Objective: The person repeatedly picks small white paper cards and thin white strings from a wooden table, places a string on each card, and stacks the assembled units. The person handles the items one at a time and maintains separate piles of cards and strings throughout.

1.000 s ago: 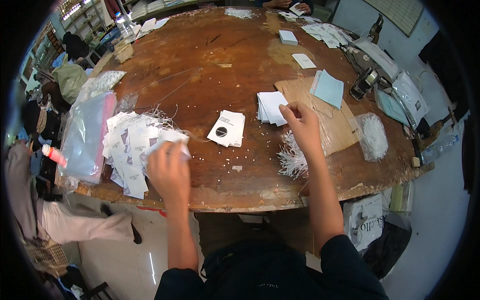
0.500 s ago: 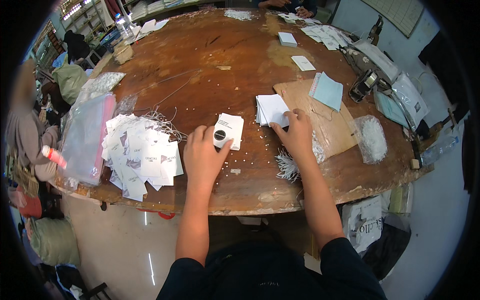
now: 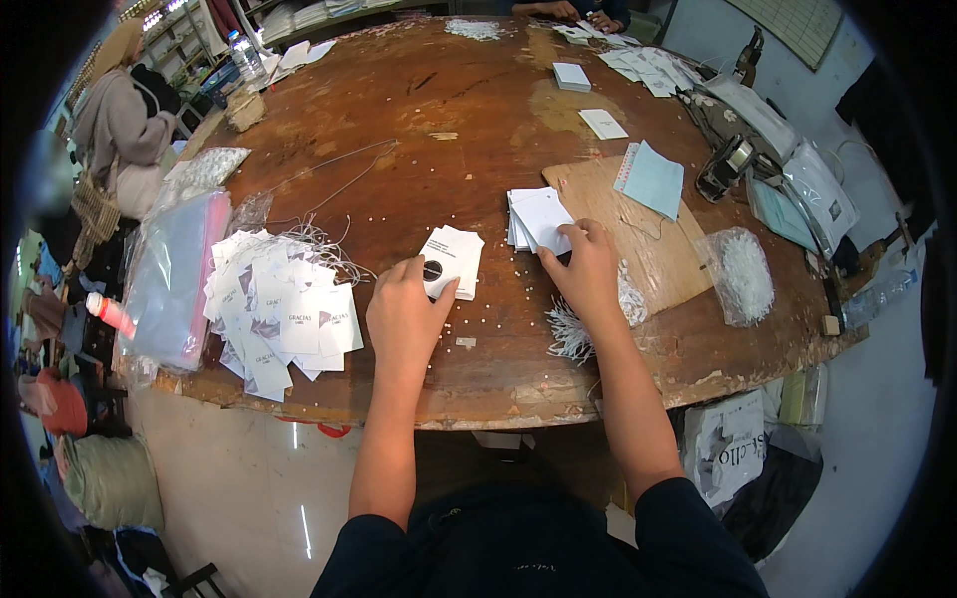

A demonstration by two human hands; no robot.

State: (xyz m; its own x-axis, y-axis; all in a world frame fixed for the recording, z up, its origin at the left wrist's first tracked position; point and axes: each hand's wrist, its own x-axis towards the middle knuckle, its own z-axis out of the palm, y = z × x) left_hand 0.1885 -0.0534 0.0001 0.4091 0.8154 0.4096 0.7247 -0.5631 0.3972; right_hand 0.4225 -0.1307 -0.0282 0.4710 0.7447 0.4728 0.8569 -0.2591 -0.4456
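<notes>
In the head view, a big brown wooden table fills the middle. Its top is stained, its front edge is chipped, and little white dots lie about on it. A shiny pale floor shows at the lower left, and a pale blue wall is on the right. One person is by the table's far left side, and another person's hands are at the far edge.

The left hand is bent, with its thumb and fingers touching a stack of printed cards near the front. The right hand is bent too, at the right edge of a stack of white cards. I cannot tell if either hand is gripping.

The printed cards have small dark letters and a black circle. A pile of tags on the left has dark letters, and so does a white bag under the table.
</notes>
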